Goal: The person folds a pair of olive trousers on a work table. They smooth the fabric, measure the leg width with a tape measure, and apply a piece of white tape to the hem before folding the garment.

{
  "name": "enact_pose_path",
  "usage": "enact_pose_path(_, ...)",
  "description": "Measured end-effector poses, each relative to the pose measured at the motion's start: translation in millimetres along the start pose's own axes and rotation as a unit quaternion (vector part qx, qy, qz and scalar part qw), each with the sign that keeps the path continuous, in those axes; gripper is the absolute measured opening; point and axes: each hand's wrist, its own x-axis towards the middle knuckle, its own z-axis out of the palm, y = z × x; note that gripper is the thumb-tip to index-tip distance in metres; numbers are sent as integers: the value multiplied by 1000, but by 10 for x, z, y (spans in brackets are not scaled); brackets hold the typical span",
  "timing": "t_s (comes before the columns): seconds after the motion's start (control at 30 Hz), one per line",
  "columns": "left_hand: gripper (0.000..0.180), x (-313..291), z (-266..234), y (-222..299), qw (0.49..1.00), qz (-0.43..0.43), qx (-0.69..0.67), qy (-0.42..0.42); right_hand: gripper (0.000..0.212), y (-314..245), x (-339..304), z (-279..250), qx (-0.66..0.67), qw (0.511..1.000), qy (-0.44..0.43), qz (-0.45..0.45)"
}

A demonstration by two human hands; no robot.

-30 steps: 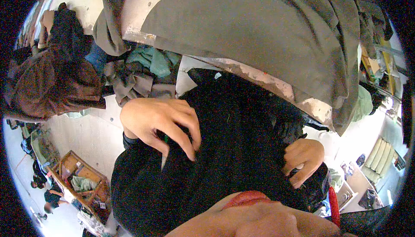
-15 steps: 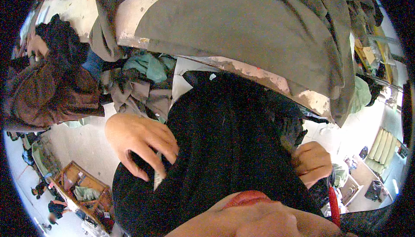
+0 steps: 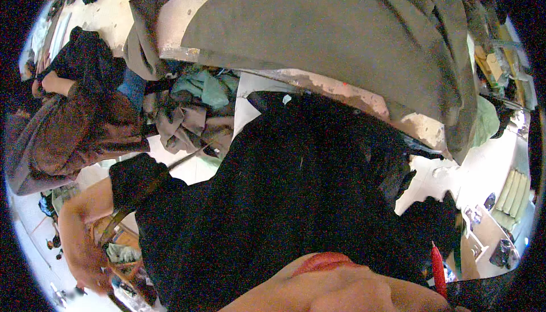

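Black garment [image 3: 296, 198], soft, rumpled; hands buried underneath.

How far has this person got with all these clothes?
Already spread over the table: a grey-green cloth. In hand: the black garment, stretched wide, the left forearm running into its corner; both hands are hidden under it. Left, apparently: the crumpled pile of clothes.

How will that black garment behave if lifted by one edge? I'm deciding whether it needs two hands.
The black garment would probably sag and fold, since it already drapes in soft wrinkles. It spreads wide and looks thick, so it is likely bulky. The left hand is wrapped in its cloth.
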Motion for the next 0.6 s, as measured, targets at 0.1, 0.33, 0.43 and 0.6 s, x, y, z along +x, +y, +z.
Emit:
enact_pose_path(0.1,27,-127,-97,37,993,-70,61,74,17,-50,-98,-189,-84,993,21,74)
enact_pose_path(0.33,24,-78,-98,-133,959,-182,88,199,19,-162,-309,-982,-276,918,77,275)
enact_pose_path(0.43,23,77,-88,-296,941,-210,57,258,20,-124,-307,-1484,-337,860,106,367)
enact_pose_path(0.6,21,730,-72,-469,904,-249,-49,344,23,221,-197,-2194,-363,808,112,451)
